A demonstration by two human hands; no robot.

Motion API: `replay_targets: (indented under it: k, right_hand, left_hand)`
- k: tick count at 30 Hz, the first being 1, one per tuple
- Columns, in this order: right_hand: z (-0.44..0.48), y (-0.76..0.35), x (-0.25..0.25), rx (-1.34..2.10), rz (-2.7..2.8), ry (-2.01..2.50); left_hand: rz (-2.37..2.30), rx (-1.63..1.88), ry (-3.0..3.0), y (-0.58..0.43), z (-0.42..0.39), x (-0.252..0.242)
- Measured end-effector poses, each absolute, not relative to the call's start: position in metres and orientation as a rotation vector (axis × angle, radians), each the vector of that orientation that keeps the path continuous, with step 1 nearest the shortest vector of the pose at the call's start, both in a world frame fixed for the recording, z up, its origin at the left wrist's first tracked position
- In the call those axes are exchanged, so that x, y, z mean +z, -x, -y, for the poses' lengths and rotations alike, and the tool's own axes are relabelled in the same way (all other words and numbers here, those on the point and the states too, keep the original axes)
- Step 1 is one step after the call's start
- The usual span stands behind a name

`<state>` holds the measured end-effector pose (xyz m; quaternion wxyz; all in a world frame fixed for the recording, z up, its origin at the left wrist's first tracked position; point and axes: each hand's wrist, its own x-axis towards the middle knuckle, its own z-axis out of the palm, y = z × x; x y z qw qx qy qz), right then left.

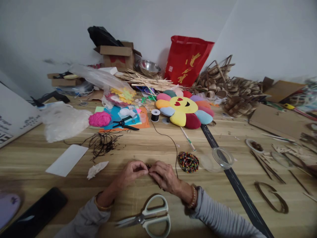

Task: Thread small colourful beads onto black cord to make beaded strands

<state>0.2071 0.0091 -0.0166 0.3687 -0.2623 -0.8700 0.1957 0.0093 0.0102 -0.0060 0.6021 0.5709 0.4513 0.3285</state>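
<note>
My left hand (133, 171) and my right hand (165, 176) meet at the table's front middle, fingertips pinched together. Between them shows a small dark beaded piece (148, 166), mostly hidden by the fingers. To the right of my right hand lies a coil of multicoloured bead strings (188, 162). A black cord (168, 135) runs from a spool of black cord (155, 115) down past my right hand. Scissors with pale handles (151, 217) lie below my hands, blades pointing left. A crumpled white tissue (97, 169) is left of my left hand.
A tangle of dark cords (102, 143), black-handled pliers (125, 124) and pink yarn (100, 118) lie at the left. Behind stand a flower cushion (184, 105) and a red bag (188, 61). A clear round container (223, 158) sits at right. A phone (36, 211) lies front left.
</note>
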Motion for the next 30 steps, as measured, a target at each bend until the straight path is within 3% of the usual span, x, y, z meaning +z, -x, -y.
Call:
replay_targets:
  k: [9,30]
  right_hand:
    - [-0.01,-0.207,-0.02,0.537,2.214,0.743]
    - [-0.011,-0.207,-0.023,0.564,2.157,0.761]
  left_hand:
    - [-1.181,0.867,-1.423,-0.009,-0.009,-0.001]
    - [-1.233,0.799,-2.409,-0.01,0.002,-0.011]
